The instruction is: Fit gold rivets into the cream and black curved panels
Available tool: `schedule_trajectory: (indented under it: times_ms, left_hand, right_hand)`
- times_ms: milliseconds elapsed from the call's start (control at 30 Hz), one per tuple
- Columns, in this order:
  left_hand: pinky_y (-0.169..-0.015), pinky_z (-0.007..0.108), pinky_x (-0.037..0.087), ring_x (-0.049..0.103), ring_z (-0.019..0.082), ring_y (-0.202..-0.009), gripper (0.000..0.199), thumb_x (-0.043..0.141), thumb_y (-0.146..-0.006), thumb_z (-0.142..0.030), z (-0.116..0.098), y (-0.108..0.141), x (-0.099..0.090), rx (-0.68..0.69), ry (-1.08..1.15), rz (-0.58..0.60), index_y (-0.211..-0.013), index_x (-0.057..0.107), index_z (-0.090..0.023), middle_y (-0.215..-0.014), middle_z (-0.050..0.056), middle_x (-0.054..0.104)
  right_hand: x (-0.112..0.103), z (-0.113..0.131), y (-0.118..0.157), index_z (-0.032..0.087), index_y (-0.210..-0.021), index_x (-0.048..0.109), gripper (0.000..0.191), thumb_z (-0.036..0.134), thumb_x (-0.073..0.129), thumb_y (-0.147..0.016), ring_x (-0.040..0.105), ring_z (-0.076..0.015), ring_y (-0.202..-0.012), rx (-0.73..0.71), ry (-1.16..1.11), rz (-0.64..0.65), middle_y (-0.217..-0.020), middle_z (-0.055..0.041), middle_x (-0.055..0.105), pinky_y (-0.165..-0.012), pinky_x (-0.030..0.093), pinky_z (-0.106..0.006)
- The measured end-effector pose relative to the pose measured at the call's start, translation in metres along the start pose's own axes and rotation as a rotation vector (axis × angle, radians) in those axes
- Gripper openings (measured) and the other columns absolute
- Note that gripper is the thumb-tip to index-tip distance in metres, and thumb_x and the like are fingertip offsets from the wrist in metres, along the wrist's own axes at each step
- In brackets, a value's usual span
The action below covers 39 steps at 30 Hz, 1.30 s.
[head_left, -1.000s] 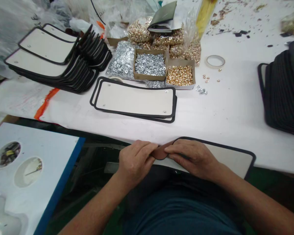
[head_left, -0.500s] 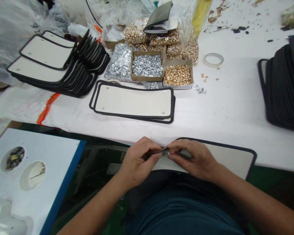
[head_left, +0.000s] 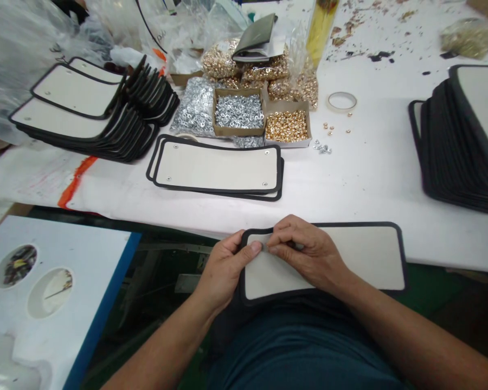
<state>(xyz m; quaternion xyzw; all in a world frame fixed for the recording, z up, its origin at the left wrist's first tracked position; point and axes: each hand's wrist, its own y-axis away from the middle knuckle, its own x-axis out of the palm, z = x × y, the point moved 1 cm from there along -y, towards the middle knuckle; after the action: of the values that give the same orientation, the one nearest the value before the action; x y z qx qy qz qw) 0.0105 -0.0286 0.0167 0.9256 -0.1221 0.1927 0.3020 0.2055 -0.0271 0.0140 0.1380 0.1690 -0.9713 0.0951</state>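
Observation:
A pale rectangular panel with a black edge band lies across my lap and the table's front edge. My left hand grips its left edge, thumb on the pale face and fingers underneath. Over the upper left part of the same panel is my right hand, its fingertips pinched together beside my left thumb. Whatever it pinches is hidden by the fingers. Farther back on the table, two similar panels overlap; the upper panel has small metal eyelets at its corners.
Behind stand a box of silver rings and a box of gold eyelets. A tape roll and loose eyelets lie right of them. Panel stacks rise at left and right. A white board with round holes is at lower left.
The panel has flattened and turned its pale face up. My left thumb now lies on that face, and my right hand has moved over it. The view has shifted slightly right.

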Motion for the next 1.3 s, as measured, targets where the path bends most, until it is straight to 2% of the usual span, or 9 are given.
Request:
schedule_trajectory:
  times_ms: [167,467,667,800,1000,1300]
  left_hand:
    - [-0.075,0.026,0.055,0.069,0.016,-0.077,0.028,0.087,-0.084,-0.035,0.0012,0.0038,0.0031,0.031,-0.006,0.004,-0.102,0.079,-0.016,-0.091,0.005,0.079]
    - [-0.075,0.028,0.054,0.066,0.016,-0.076,0.029,0.086,-0.084,-0.039,0.0029,0.0077,0.0035,0.088,-0.109,-0.006,-0.099,0.077,-0.016,-0.091,0.004,0.075]
    - [-0.077,0.031,0.056,0.066,0.018,-0.078,0.03,0.084,-0.084,-0.043,0.0016,0.009,0.0023,0.14,-0.248,-0.036,-0.093,0.076,-0.016,-0.085,0.003,0.072]
    - [-0.075,0.032,0.055,0.066,0.018,-0.074,0.031,0.085,-0.083,-0.044,0.0034,0.0101,0.0039,0.121,-0.215,-0.046,-0.093,0.076,-0.016,-0.084,0.003,0.073]
    - [-0.072,0.029,0.055,0.067,0.018,-0.075,0.033,0.085,-0.083,-0.044,0.0074,0.0103,0.0034,0.088,-0.164,-0.053,-0.099,0.078,-0.016,-0.084,0.003,0.074]
    - [-0.076,0.03,0.055,0.068,0.021,-0.083,0.031,0.083,-0.086,-0.044,0.004,0.0108,0.0015,0.155,-0.288,-0.053,-0.096,0.077,-0.016,-0.088,0.005,0.074]
  right_hand:
    - [0.003,0.0023,0.0031,0.027,-0.1,0.08,0.009,0.02,0.075,-0.096,0.06,-0.0089,-0.074,0.038,0.046,0.0,-0.087,0.0018,0.061,-0.063,0.047,-0.021]
    - [-0.0009,0.0049,0.0073,0.03,-0.102,0.08,0.01,0.024,0.073,-0.098,0.062,-0.0108,-0.078,0.066,0.036,0.054,-0.089,0.0015,0.062,-0.067,0.047,-0.023]
    - [0.0015,0.0061,0.0079,0.029,-0.094,0.079,0.007,0.024,0.075,-0.096,0.062,-0.0128,-0.078,0.114,0.05,0.017,-0.086,0.0013,0.063,-0.068,0.047,-0.026]
    - [0.0039,0.0047,0.0102,0.027,-0.094,0.077,0.007,0.021,0.074,-0.097,0.063,-0.0134,-0.082,0.097,0.038,-0.009,-0.088,0.0011,0.064,-0.073,0.048,-0.027]
    - [0.0018,0.0016,0.0097,0.026,-0.094,0.076,0.006,0.022,0.074,-0.097,0.062,-0.0135,-0.081,0.087,0.033,0.031,-0.087,0.0009,0.064,-0.073,0.047,-0.027]
    - [-0.0003,0.0017,0.0084,0.026,-0.096,0.076,0.005,0.024,0.072,-0.099,0.063,-0.0132,-0.081,0.053,0.034,0.056,-0.087,0.0007,0.064,-0.073,0.049,-0.027]
